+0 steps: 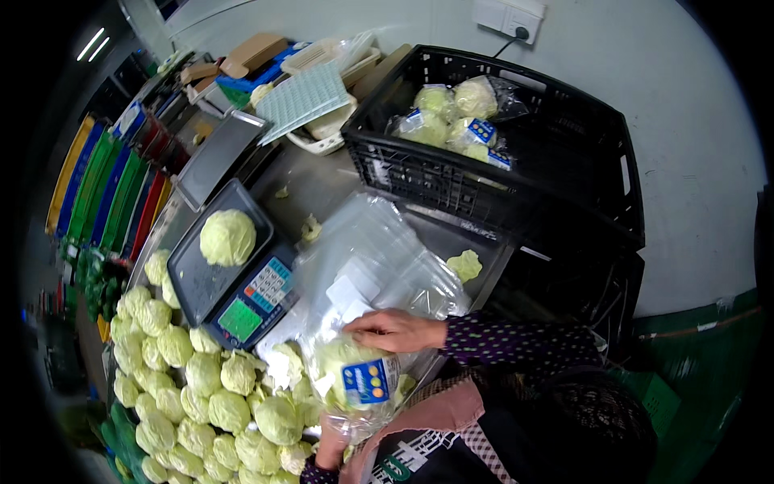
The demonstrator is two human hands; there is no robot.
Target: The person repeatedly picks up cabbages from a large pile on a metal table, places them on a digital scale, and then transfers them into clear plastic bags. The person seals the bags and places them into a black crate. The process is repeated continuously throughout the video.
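Note:
A cabbage in a clear plastic bag [343,367] with a blue label is held in front of my body, between my two hands. My right hand [393,331] lies over its upper end, fingers curled onto the plastic. At its lower end my left hand [330,442] grips the bag, its fingers largely hidden by the plastic. Just beyond lies a stack of flat clear bags [363,242]. Left of the stack stands a digital scale [270,286], with a bare cabbage [228,238] on its tray.
Many loose cabbages [205,375] are piled at the near left. A black crate [451,161] at the back right holds several bagged cabbages [476,97]. Trays and a white basket [322,143] stand at the back. A loose leaf [465,264] lies on the metal table.

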